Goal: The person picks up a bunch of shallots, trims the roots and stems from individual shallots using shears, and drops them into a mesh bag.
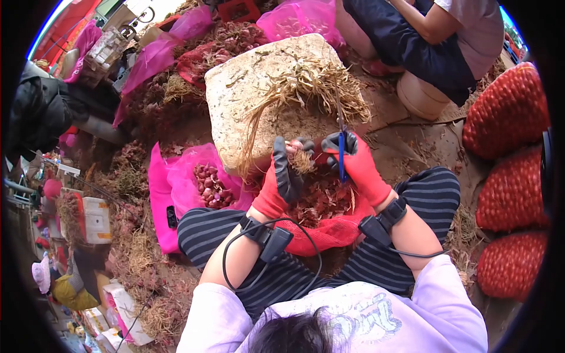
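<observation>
Pale block: the landmark, a broad slab [232, 112] in front of the seated person, with a heap of dry stalks [315, 88] across its far right part.
Shallot bunch: held at the pale block's near side [293, 146], to the left of the scissors [342, 157]; a stringy tuft hangs from it toward the person (roots or stalk, one cannot tell), and gloved fingers hide much of its long axis.
Scissors: at the pale block's near right edge, long axis pointing away from the person, blades reaching over the stalks; whether the blades are parted cannot be told.
Nearer hand: the left hand [282, 176] has the bunch itself; the right hand [357, 165] is just beside it, apart.
Left fingers: pinching the bunch, the hand angled up and inward to the pale block.
Right fingers: curled around the blue handles, forearm slanting in toward the pale block's near right corner.
Red mesh: spread on the lap [318, 246], nearer the person than the pale block, under loose skins [323, 206].
Pink mesh bag: left of the pale block's near corner [179, 173], bulbs [212, 187] inside.
Filled sacks: well right of the pale block [512, 191], one behind another.
</observation>
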{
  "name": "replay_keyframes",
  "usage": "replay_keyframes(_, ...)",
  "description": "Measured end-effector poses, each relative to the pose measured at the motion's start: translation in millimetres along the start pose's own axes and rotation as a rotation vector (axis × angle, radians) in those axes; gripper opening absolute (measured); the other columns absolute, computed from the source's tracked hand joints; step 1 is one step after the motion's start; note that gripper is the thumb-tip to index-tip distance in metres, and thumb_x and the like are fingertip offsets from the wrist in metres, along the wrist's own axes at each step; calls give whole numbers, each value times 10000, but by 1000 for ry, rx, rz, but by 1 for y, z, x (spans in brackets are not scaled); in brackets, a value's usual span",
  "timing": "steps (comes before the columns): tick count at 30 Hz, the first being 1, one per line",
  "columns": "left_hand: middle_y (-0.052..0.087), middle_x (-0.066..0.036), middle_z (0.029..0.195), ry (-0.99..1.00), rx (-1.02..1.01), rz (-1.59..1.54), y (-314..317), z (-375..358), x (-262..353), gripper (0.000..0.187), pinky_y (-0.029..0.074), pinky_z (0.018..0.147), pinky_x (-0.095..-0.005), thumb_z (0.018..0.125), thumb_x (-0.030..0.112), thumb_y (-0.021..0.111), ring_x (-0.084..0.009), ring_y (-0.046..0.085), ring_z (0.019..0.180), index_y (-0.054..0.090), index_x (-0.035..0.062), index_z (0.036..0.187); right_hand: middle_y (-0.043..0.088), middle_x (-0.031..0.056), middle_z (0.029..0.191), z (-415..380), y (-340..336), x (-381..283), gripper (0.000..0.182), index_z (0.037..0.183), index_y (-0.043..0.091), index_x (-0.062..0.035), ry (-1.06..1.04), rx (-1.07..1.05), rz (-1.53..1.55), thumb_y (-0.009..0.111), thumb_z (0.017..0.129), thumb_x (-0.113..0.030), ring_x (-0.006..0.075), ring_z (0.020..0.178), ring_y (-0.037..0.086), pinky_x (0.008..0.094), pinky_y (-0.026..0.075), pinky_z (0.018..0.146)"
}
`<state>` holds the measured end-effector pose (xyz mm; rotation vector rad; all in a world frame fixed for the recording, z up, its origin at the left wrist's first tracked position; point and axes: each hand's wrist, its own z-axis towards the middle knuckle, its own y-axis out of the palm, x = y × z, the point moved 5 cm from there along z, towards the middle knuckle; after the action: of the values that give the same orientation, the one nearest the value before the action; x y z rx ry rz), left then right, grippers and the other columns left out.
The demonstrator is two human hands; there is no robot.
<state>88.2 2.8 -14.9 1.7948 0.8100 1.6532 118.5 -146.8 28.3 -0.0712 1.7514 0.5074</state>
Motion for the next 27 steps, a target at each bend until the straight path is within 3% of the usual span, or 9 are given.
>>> replay_keyframes(2, 562, -42, 1034, 135, 47, 66, -4, -1, -3, 472, 516, 705, -333, 921, 535, 479, -163, 577, 866, 533, 97, 1090, 646, 16, 902, 1, 7, 14, 289, 1056, 540, -9, -19, -25, 92, 650, 789, -5, 87, 838, 605, 244, 493, 710)
replay_keyframes(5, 561, 18, 1033, -106, -48, -47, 17, -13, -11, 421, 456, 816, -276, 956, 485, 445, -112, 559, 918, 523, 109, 1128, 643, -1, 873, 1, 13, 28, 272, 1011, 574, -14, -255, 11, -280, 713, 790, -94, 79, 800, 591, 238, 485, 684)
replay_keyframes(10, 595, 1, 941, -241, 33, 381, 21, -19, 3, 399, 498, 603, -304, 929, 456, 535, -121, 601, 827, 539, 120, 1144, 634, -16, 768, -2, -2, 2, 190, 929, 621, -25, -12, -69, -109, 710, 800, -133, 54, 678, 558, 233, 460, 584)
replay_keyframes(13, 607, -30, 978, -149, 299, 274, 30, -26, 6, 426, 503, 700, -280, 945, 447, 507, -126, 585, 845, 543, 100, 1190, 639, 14, 750, -3, -2, 4, 167, 894, 619, -30, 20, -102, -82, 687, 822, -165, 73, 601, 573, 229, 464, 524)
replay_keyframes(16, 605, -20, 892, -242, 138, 391, 20, -27, 3, 376, 488, 609, -256, 935, 436, 528, -111, 575, 735, 562, 110, 1119, 630, 26, 727, -13, 7, 0, 173, 905, 609, -32, 171, -161, 13, 661, 842, -184, 88, 546, 572, 225, 460, 484)
replay_keyframes(20, 532, 37, 698, -481, 211, 30, 31, -42, 6, 365, 451, 494, -219, 885, 487, 588, -90, 510, 548, 561, 124, 916, 604, 18, 738, -13, 12, 4, 177, 944, 573, -51, 325, -222, 180, 645, 849, -182, 87, 566, 569, 225, 468, 475)
replay_keyframes(23, 605, -25, 789, -698, -61, -395, 23, -42, -6, 409, 436, 504, -226, 889, 512, 557, -95, 504, 553, 593, 114, 975, 599, 10, 784, -11, 6, 5, 191, 962, 567, -63, 398, -204, 190, 650, 854, -198, 71, 614, 570, 225, 475, 496)
replay_keyframes(24, 604, -31, 787, -639, 21, -446, 20, -42, -5, 404, 443, 508, -229, 886, 493, 572, -96, 509, 562, 593, 99, 974, 601, 9, 801, -10, 4, 5, 197, 966, 571, -65, 431, -192, 194, 652, 857, -208, 65, 627, 571, 224, 475, 505)
replay_keyframes(27, 603, -45, 785, -383, 248, -471, 12, -36, 6, 393, 468, 529, -240, 881, 425, 614, -105, 527, 594, 590, 47, 988, 622, 49, 836, -2, -6, -6, 262, 996, 576, -52, 26, -96, -439, 654, 854, -257, 125, 692, 604, 280, 508, 606)
